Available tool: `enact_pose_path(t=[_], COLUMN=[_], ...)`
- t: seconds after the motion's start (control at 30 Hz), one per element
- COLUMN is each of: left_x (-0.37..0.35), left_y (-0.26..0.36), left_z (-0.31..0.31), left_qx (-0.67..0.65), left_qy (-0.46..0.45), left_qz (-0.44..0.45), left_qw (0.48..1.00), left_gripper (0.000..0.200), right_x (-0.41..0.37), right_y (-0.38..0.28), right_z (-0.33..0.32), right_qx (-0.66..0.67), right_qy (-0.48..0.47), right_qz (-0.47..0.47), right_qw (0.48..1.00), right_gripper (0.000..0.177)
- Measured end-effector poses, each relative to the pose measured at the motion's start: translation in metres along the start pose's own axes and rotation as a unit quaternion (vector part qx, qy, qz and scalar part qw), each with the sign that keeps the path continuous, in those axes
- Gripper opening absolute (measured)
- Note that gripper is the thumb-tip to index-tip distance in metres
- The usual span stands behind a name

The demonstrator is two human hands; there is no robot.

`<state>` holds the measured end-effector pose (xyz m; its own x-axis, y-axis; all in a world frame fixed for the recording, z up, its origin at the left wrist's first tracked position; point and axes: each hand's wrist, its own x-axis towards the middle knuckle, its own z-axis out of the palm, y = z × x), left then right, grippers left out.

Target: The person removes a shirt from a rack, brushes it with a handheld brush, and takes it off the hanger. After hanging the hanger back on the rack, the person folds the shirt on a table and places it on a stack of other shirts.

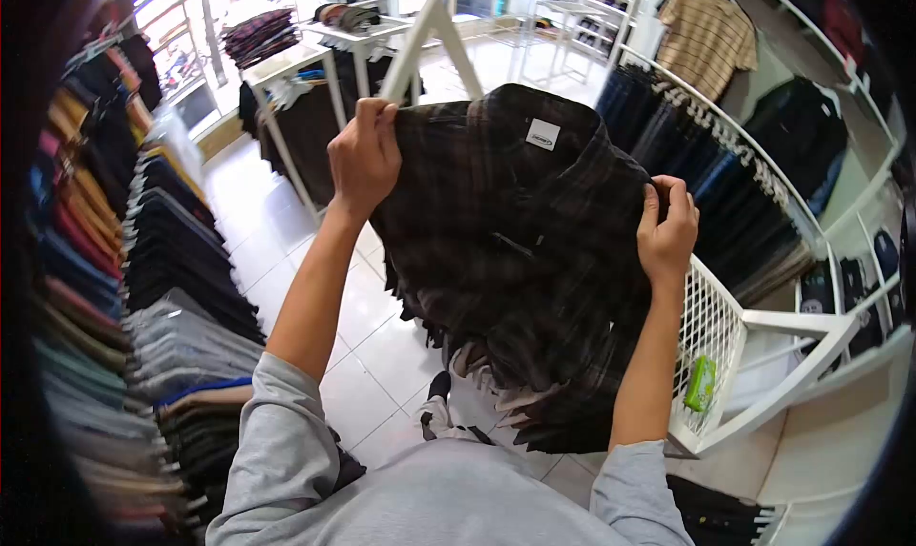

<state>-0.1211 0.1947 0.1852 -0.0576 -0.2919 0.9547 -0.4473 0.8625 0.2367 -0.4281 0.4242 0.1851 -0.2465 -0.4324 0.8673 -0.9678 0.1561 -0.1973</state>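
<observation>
Loads of hanging clothes (143,260) ran down the left side of the shop, darks and colours all packed tight, with a pale tiled floor (372,355) below. Biggest thing in the middle was a dark plaid shirt (515,260), held up in the air in front of the person and hanging down loose, its hem well clear of the floor. Off to the right a curved rail of dark trousers (706,174) sat just behind it, and a white wire basket (711,327) stood right beside the shirt's lower edge. Left grip (363,155) was clamped shut on the shirt's top left edge, fabric bunched under the fingers. Right grip (668,226) was pinched closed on the right edge, a bit lower down. So the shirt spread between the two grips and drooped below both. Small white label (543,134) showed near the collar, between the grips, and a little green pack (699,384) sat in the basket.
</observation>
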Motion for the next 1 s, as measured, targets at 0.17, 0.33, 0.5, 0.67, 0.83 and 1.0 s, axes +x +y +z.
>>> enact_pose_path(t=[0.17,0.33,0.5,0.67,0.83,1.0], left_x=[-0.008,0.0,0.007,0.015,0.035,0.043], left_y=[-0.02,-0.019,-0.025,-0.05,-0.056,-0.095], left_z=[-0.101,-0.182,-0.219,-0.235,-0.253,-0.259], left_qx=[0.088,0.157,0.181,0.199,0.113,0.025], left_qy=[0.036,0.057,0.072,0.035,-0.118,-0.434], left_qz=[-0.014,-0.016,0.022,0.047,0.008,-0.101], left_qw=[0.995,0.986,0.981,0.978,0.987,0.895], left_gripper=[0.007,0.011,0.012,0.011,0.036,0.04], right_x=[0.019,0.026,0.025,0.031,0.027,0.019], right_y=[-0.065,-0.11,-0.133,-0.156,-0.172,-0.183], right_z=[-0.004,0.023,0.037,0.046,0.058,0.06], right_qx=[0.251,0.289,0.317,0.299,0.254,0.232], right_qy=[-0.089,-0.077,0.03,0.001,0.041,0.042], right_qz=[0.02,-0.062,-0.088,-0.036,-0.047,-0.019], right_qw=[0.964,0.952,0.944,0.954,0.965,0.972], right_gripper=[0.014,0.014,0.014,0.016,0.015,0.015])
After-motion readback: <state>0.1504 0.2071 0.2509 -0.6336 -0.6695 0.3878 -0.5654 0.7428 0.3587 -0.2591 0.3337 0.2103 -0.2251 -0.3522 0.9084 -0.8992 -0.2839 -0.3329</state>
